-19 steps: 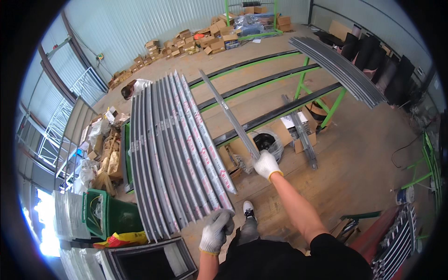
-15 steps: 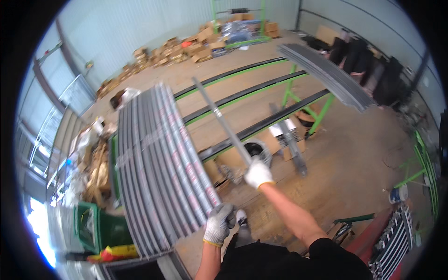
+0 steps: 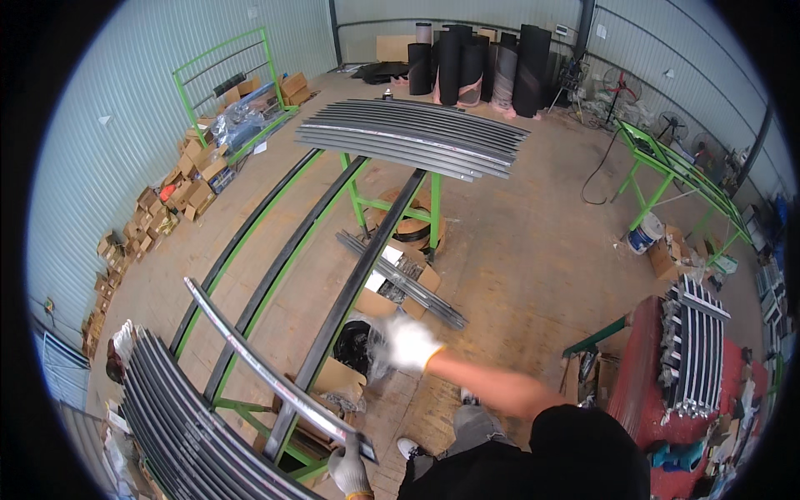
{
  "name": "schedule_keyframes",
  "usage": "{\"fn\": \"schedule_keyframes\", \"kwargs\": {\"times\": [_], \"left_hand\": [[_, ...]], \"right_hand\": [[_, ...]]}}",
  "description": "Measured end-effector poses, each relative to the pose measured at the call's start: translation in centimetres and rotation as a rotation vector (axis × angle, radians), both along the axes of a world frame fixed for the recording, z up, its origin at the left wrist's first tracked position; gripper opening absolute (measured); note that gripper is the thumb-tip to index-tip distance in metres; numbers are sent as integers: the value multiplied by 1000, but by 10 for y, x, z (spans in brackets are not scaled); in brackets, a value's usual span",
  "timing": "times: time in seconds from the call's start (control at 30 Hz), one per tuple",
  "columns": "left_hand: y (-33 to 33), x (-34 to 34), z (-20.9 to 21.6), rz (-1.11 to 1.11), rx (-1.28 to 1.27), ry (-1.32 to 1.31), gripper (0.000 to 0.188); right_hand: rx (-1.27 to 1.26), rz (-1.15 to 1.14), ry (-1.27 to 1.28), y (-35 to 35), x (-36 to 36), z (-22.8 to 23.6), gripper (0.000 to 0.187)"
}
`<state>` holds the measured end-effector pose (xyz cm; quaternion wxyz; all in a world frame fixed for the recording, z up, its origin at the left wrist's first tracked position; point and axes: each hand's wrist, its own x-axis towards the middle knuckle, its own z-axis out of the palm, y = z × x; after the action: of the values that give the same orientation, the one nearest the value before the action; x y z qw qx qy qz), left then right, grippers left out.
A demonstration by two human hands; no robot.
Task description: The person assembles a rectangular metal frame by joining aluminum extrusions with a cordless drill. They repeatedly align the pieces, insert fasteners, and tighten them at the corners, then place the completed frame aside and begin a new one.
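A long grey metal profile bar (image 3: 265, 365) lies slantwise across the green rack's padded rails, just right of a stack of similar bars (image 3: 196, 433). At its near end, my left hand (image 3: 348, 472), in a white knit glove, is closed around the bar. My right hand (image 3: 410, 343), gloved too, is apart from the bar, above the floor beside the rack; motion smears its fingers. Behind it are a black coil (image 3: 353, 346) wrapped in clear plastic and an open carton.
More bars (image 3: 408, 137) lie across the rack's far end. Loose profiles (image 3: 408, 283) rest over a carton right of the rack. Cardboard boxes (image 3: 196, 196) line the left wall, and black rolls (image 3: 462, 67) stand at the back. A red-covered surface (image 3: 637, 358) holds bundled profiles at right.
My view has swung right. My right hand has let go of the bar and is now apart from it; my left hand has taken hold of its near end. The bar is now closer to the left stack.
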<state>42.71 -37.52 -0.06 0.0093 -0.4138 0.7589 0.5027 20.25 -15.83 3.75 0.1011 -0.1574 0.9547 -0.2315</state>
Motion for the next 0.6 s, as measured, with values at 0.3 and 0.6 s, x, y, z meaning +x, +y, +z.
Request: {"fn": "schedule_keyframes", "kwargs": {"times": [0.3, 0.6], "left_hand": [[61, -49, 41, 16, 130, 18, 27], [54, -62, 7, 149, 39, -112, 29]], "right_hand": [[339, -436, 480, 227, -331, -15, 34], [568, -188, 640, 268, -410, -47, 23]]}}
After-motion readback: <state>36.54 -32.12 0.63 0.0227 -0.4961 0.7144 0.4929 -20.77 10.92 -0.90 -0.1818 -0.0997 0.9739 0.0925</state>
